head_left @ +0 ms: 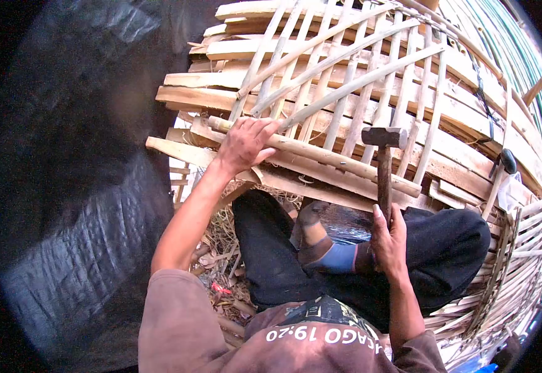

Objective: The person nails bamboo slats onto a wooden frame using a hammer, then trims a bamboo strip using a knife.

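Observation:
My left hand [246, 144] lies over a round wooden pole [327, 153] near its left end, fingers bent across the top and thumb on the near side. This pole runs along the near edge of a frame of thin sticks [345, 81], several upright and a few slanting across them. In my right hand [389, 239] is a hammer, gripped low on its brown handle [384, 174]. The hammer's dark metal head [384, 137] points away from me, above the pole's right part in view; whether it touches anything I cannot tell.
Rough planks [209, 81] lie stacked beneath the stick frame. A black plastic sheet [84, 217] hangs or lies along the left. Wood shavings and scraps [218, 261] cover the ground by my crossed legs [277, 261]. More slats [513, 261] are piled at the right.

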Available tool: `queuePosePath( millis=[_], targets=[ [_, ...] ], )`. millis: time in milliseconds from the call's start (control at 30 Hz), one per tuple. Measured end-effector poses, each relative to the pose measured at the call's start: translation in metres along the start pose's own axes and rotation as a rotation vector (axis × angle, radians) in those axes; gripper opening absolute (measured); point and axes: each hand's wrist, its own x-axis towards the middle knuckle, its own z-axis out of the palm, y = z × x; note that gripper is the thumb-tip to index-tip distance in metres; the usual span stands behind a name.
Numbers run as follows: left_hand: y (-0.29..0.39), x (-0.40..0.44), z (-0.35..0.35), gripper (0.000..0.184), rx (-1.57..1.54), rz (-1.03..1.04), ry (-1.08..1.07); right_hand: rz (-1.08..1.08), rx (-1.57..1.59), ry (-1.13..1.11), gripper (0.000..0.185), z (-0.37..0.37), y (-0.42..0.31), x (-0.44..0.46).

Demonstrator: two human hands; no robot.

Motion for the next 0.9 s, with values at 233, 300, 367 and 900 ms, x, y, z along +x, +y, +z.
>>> queuePosePath(
  millis=[233, 300, 367, 900],
  targets=[
    [-0.007, -0.011, 0.018, 0.078, 0.272, 0.193, 0.097, 0.027, 0.071, -0.038, 0.027, -0.001, 0.003, -0.006],
    [-0.011, -0.012, 0.018, 0.073, 0.326, 0.238, 0.116, 0.055, 0.094, -0.044, 0.026, -0.005, 0.001, -0.009],
    [-0.012, -0.011, 0.010, 0.071, 0.244, 0.219, 0.131, 0.078, 0.117, -0.056, 0.026, -0.007, 0.002, -0.010],
    [0.010, 0.140, -0.187, 0.036, 0.476, 0.075, 0.256, -0.369, 0.361, -0.163, 0.030, -0.021, 0.015, -0.034]
  ],
)
